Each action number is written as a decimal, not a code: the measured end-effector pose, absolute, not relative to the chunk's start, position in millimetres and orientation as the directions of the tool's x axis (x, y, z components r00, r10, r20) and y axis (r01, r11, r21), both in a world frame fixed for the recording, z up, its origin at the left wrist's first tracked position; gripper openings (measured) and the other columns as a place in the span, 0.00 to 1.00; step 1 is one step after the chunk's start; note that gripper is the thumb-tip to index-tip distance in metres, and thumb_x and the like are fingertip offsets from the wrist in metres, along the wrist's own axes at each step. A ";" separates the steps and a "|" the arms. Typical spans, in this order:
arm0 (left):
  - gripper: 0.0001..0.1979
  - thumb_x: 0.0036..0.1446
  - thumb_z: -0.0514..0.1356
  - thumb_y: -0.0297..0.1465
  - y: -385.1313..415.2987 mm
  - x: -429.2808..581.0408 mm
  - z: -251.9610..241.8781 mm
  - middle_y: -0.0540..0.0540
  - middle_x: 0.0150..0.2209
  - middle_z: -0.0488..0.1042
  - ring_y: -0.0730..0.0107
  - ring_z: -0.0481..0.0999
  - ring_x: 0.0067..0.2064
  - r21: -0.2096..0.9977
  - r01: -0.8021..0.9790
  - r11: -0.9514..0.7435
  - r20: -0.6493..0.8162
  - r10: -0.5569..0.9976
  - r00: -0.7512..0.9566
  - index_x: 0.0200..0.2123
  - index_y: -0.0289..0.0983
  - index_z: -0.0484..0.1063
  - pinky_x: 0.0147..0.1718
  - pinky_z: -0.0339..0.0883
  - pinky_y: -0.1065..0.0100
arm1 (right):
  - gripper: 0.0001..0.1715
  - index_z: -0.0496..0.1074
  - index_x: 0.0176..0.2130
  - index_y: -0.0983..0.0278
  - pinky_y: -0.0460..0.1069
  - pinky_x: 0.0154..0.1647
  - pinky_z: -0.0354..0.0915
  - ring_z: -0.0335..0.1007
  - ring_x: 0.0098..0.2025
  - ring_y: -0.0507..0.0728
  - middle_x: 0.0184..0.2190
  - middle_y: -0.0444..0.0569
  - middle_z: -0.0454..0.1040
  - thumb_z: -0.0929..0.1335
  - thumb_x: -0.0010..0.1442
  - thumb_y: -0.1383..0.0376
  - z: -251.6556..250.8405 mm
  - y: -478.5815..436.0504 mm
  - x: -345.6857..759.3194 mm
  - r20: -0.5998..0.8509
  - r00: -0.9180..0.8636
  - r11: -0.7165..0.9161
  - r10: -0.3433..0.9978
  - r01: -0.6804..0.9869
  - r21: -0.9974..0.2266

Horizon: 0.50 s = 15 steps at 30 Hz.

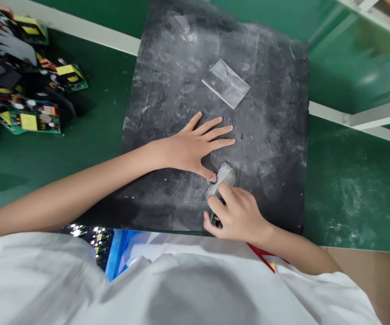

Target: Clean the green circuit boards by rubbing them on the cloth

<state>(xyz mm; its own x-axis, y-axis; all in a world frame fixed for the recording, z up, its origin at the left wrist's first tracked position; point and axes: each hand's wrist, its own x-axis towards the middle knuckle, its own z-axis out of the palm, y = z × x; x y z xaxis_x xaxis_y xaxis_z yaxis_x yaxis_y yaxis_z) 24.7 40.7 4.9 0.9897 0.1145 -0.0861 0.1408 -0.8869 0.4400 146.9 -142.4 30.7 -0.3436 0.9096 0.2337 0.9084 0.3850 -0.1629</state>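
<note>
My left hand (pixel 195 146) lies flat with fingers spread on a dark, powder-smeared mat (pixel 272 135); its thumb touches a small grey-white pad (pixel 224 175). My right hand (pixel 237 214) is closed around a small dark object with green and yellow on it (pixel 215 218), pressing the pad against the mat near the front edge. A clear rectangular plastic piece (pixel 226 83) lies flat further back on the mat, untouched.
The mat rests on a green table (pixel 353 189). A pile of green circuit boards with yellow parts (pixel 29 115) and grey sheets sits at the far left. A white frame rail (pixel 360 119) runs along the right. More boards (pixel 95 237) show below the table edge.
</note>
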 end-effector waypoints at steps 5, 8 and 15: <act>0.43 0.52 0.53 0.57 39.3 24.9 5.4 0.50 0.69 0.36 0.47 0.33 0.68 0.451 0.152 -0.880 -0.069 0.136 0.988 0.65 0.47 0.43 0.62 0.23 0.40 | 0.10 0.67 0.30 0.64 0.47 0.21 0.49 0.51 0.23 0.53 0.27 0.46 0.58 0.61 0.57 0.62 31.8 -136.1 156.9 0.226 -0.218 0.250 0.949 0.961 -0.122; 0.44 0.51 0.53 0.58 39.3 24.8 6.0 0.48 0.69 0.36 0.47 0.32 0.68 0.438 0.152 -0.886 -0.082 0.129 0.988 0.66 0.46 0.43 0.61 0.23 0.39 | 0.09 0.67 0.30 0.64 0.48 0.22 0.49 0.52 0.24 0.54 0.27 0.47 0.58 0.61 0.57 0.62 31.4 -138.0 153.7 0.224 -0.259 0.290 0.940 0.950 -0.118; 0.43 0.52 0.53 0.57 39.6 24.4 5.4 0.49 0.69 0.36 0.47 0.32 0.68 0.454 0.148 -0.879 -0.070 0.131 0.989 0.66 0.46 0.43 0.62 0.23 0.40 | 0.09 0.66 0.30 0.64 0.47 0.22 0.49 0.52 0.24 0.53 0.27 0.46 0.58 0.61 0.57 0.61 30.5 -137.0 157.8 0.222 -0.257 0.289 0.941 0.949 -0.127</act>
